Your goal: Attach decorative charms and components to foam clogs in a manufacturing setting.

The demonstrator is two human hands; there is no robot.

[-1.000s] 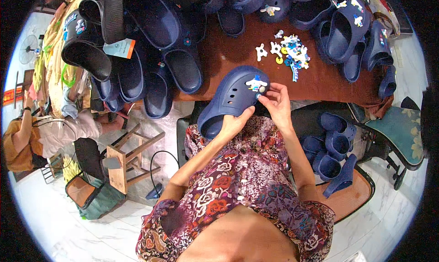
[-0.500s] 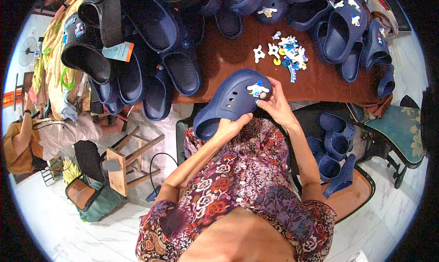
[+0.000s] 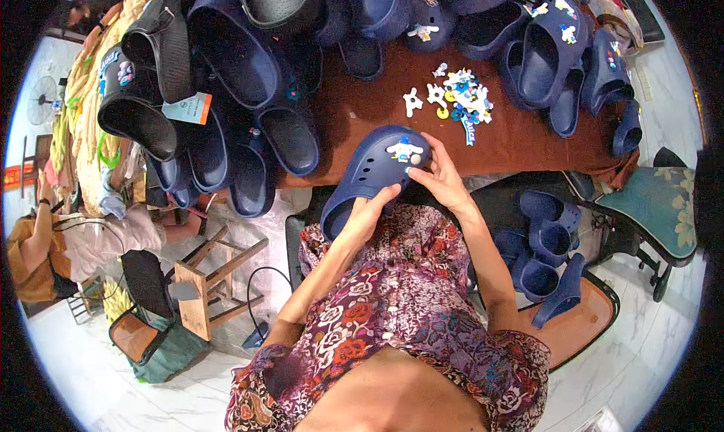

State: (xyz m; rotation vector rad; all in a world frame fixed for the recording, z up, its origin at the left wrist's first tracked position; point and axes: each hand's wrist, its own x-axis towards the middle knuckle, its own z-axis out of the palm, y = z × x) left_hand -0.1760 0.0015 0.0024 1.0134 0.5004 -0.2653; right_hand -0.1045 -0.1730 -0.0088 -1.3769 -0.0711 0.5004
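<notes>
A navy blue clog [image 3: 371,154] with round vent holes is held over my lap, just off the near edge of the table. My left hand [image 3: 365,219] grips its opening, fingers inside and thumb on the upper. At the toe, my right hand [image 3: 443,183] is closed on the clog's side, with the thumb by the vent holes. A white charm with a blue cap [image 3: 404,150] sits on the toe, and a small pale round piece is beside it. Beyond the clog lies a pile of white, blue and yellow charms [image 3: 469,104].
Navy and black clogs [image 3: 240,59] crowd the left of the brown-covered table [image 3: 362,108]; more navy clogs [image 3: 544,66] stand at right. Several clogs [image 3: 549,236] rest on a seat to my right, near a green chair [image 3: 652,209]. A wooden stool [image 3: 194,300] and another person [image 3: 38,236] are at left.
The clog and both hands have shifted slightly left and down, and its toe has turned a little. Both hands keep their hold. The view has moved slightly as well.
</notes>
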